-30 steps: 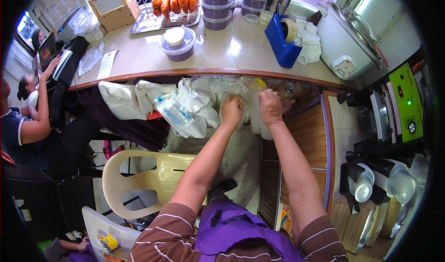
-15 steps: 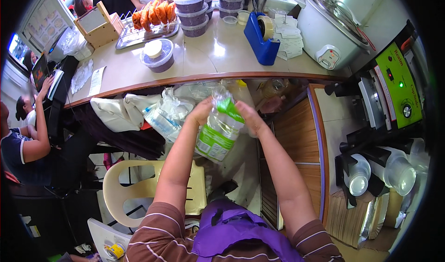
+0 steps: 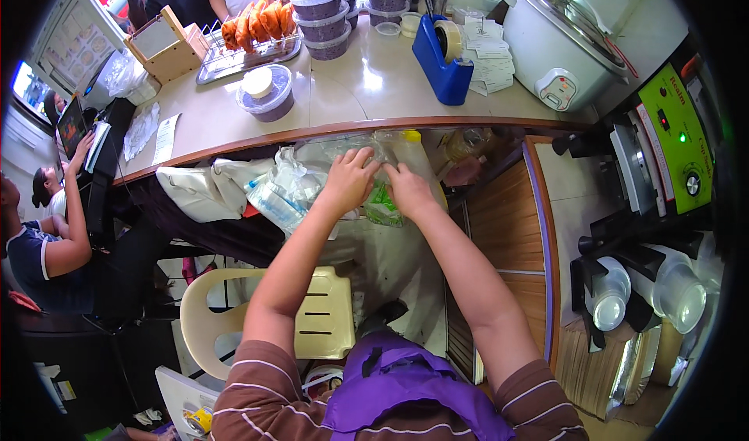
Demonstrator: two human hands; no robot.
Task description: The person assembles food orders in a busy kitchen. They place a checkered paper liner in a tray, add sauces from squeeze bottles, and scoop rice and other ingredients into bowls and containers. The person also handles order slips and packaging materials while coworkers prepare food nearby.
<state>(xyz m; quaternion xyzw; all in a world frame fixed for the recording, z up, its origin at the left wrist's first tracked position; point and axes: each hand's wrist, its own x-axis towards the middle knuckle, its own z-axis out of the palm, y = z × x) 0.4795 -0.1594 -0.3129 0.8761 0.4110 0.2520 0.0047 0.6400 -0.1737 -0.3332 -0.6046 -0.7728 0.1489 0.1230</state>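
Observation:
A clear plastic pack with green print (image 3: 382, 205) is under the front counter, between my two hands and mostly hidden by them. My left hand (image 3: 351, 180) is closed on its crumpled top, fingers bent over the film. My right hand (image 3: 409, 190) pinches the same pack from the other side, its thumb and forefinger close to my left fingertips. What the pack contains cannot be made out. Left of my hands, a white plastic bag (image 3: 290, 184) lies on the under-counter shelf, beside a white cloth-like bag (image 3: 191, 193).
Tubs of purple food (image 3: 324, 35), skewered orange food (image 3: 259, 21), a blue tape dispenser (image 3: 443, 60) and a rice cooker (image 3: 558, 47) stand on the counter. A cream chair (image 3: 324, 316) stands below. At right are a green cup sealer (image 3: 677, 137) and clear cups (image 3: 608, 294). A person (image 3: 51, 246) sits left.
The pack has moved from upright in front of me to farther under the counter edge, and less of it shows. Both hands have come closer together around its top.

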